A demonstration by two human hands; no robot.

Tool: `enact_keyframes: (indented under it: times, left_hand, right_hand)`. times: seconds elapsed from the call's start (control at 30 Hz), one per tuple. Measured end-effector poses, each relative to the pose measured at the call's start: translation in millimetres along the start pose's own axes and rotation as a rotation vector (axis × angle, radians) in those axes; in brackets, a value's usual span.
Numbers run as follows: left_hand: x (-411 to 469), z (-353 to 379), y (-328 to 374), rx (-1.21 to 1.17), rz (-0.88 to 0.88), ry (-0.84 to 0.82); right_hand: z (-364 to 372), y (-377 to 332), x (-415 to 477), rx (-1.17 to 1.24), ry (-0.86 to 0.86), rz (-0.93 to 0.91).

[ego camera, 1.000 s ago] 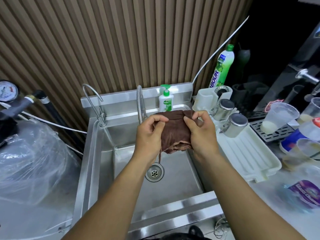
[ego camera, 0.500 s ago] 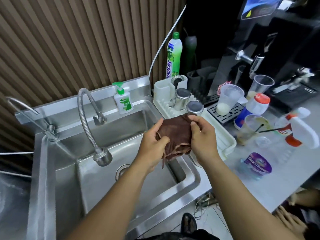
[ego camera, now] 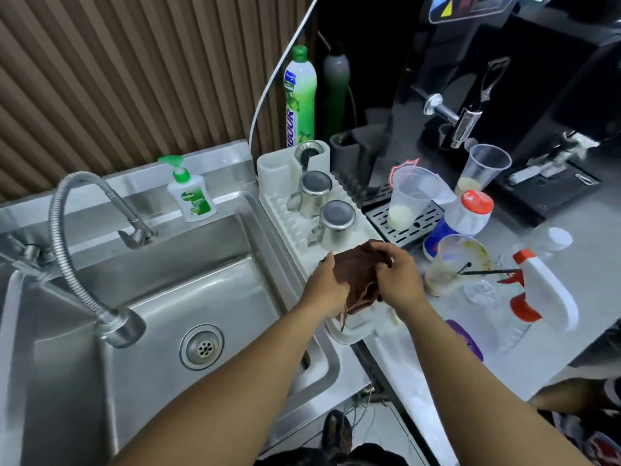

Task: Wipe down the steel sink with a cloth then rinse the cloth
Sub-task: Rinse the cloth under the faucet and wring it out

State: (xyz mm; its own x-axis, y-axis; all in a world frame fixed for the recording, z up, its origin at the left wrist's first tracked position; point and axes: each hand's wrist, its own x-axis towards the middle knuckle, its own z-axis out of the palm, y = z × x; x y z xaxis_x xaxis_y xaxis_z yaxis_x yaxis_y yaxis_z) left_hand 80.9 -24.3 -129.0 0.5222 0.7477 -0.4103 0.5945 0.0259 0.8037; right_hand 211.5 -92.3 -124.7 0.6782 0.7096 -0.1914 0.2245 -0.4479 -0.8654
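left hand point(ego camera: 327, 284), right hand point(ego camera: 400, 277): fingers clench crumpled brown cloth point(ego camera: 361, 274) | over ribbed white rack point(ego camera: 295, 227)

A drinks-preparation counter in a café or beverage shop: a steel sink point(ego camera: 208, 297) with flexible faucet point(ego camera: 67, 243) adjoined a drying rack point(ego camera: 285, 210) of steel cups point(ego camera: 314, 193), beside a black dispensing machine point(ego camera: 487, 79), drip tray point(ego camera: 406, 223) and used plastic cups point(ego camera: 484, 169).
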Motion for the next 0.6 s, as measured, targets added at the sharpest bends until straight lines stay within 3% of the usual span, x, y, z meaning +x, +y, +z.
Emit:
enact_keyframes:
  times: [0.27, 0.4, 0.47, 0.6]
  left_hand:
    - [13, 16, 18, 0.422, -0.049, 0.031]
    - [6, 12, 32, 0.653, 0.077, 0.116]
    - [3, 12, 34, 0.729, 0.095, 0.082]
    - [0, 8, 27, 0.743, 0.062, -0.031]
  right_hand:
    - [-1, 17, 22, -0.347, -0.083, -0.062]
    - [-2, 13, 21, -0.675, -0.058, -0.154]
    - [-2, 13, 20, -0.799, -0.028, -0.19]
    - [0, 20, 18, -0.931, -0.186, -0.141]
